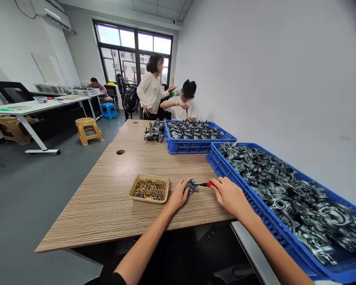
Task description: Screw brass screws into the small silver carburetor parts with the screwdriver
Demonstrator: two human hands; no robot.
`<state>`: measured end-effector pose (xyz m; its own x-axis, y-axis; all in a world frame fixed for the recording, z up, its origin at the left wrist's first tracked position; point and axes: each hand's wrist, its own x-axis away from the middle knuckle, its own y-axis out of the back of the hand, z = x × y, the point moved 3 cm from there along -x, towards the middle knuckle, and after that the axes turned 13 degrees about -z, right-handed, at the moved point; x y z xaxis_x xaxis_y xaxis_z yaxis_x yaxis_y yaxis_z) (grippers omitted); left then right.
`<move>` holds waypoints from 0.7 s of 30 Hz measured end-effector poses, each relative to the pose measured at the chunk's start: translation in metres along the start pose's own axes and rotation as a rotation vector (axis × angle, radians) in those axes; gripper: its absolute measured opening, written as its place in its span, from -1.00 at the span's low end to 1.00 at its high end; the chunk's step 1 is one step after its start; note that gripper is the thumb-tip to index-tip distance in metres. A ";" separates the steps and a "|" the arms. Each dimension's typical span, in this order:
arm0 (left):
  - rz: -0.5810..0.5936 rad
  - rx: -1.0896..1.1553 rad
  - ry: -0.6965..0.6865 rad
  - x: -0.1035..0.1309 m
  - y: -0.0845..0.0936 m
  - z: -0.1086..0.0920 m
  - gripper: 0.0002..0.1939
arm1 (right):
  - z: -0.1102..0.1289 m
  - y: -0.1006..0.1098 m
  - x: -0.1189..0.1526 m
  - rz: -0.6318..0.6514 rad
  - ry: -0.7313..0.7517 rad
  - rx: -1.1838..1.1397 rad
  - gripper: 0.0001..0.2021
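Note:
On the wood-grain table, my left hand (178,194) is closed around a small grey metal casting (192,186), which looks like a carburetor body. My right hand (228,194) grips a screwdriver by its red handle (209,184). The dark shaft (201,184) points left, and its tip meets the casting; the exact contact spot is too small to make out. Left of my left hand stands a shallow beige tray (131,194) with many small brass pieces (150,190) in it.
A blue crate (240,174) heaped with similar castings runs along my right. Another blue crate (180,147) stands farther back, beside a pile of castings (154,130). Two people (150,87) are at the table's far end. A yellow stool (89,130) stands on the floor to the left.

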<state>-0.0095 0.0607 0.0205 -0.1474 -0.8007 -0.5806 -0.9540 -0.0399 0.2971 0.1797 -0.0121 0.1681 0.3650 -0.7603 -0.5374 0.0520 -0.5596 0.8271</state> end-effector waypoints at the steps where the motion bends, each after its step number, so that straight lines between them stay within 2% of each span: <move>1: 0.014 -0.013 -0.012 0.001 -0.001 -0.002 -0.48 | 0.006 0.004 -0.004 0.025 0.014 0.026 -0.73; 3: 0.042 -0.039 -0.035 0.003 -0.002 -0.006 -0.45 | 0.015 0.006 -0.006 0.083 0.010 0.031 -0.72; 6: 0.105 -0.094 -0.093 0.006 -0.003 -0.014 -0.39 | 0.019 -0.008 0.006 0.198 -0.074 -0.079 -0.74; 9: 0.191 -0.147 -0.183 0.009 -0.004 -0.023 -0.32 | 0.013 -0.040 0.031 0.284 -0.259 -0.236 -0.74; 11: 0.214 -0.147 -0.215 0.009 -0.004 -0.027 -0.29 | 0.012 -0.066 0.050 0.305 -0.367 -0.422 -0.71; 13: 0.185 -0.125 -0.197 0.009 -0.003 -0.029 -0.28 | 0.015 -0.092 0.068 0.326 -0.522 -0.662 -0.63; 15: 0.122 -0.096 -0.144 0.007 -0.002 -0.028 -0.28 | 0.022 -0.115 0.083 0.347 -0.783 -0.878 -0.51; 18: 0.016 -0.047 -0.058 0.005 0.002 -0.024 -0.34 | 0.039 -0.133 0.090 0.249 -1.039 -1.146 -0.39; 21: -0.045 -0.028 0.013 0.003 0.005 -0.021 -0.42 | 0.049 -0.128 0.081 0.059 -1.166 -1.281 -0.36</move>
<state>-0.0093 0.0454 0.0360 -0.1007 -0.8052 -0.5844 -0.9520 -0.0927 0.2917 0.1570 -0.0183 0.0107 -0.3854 -0.9110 0.1465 0.9203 -0.3678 0.1337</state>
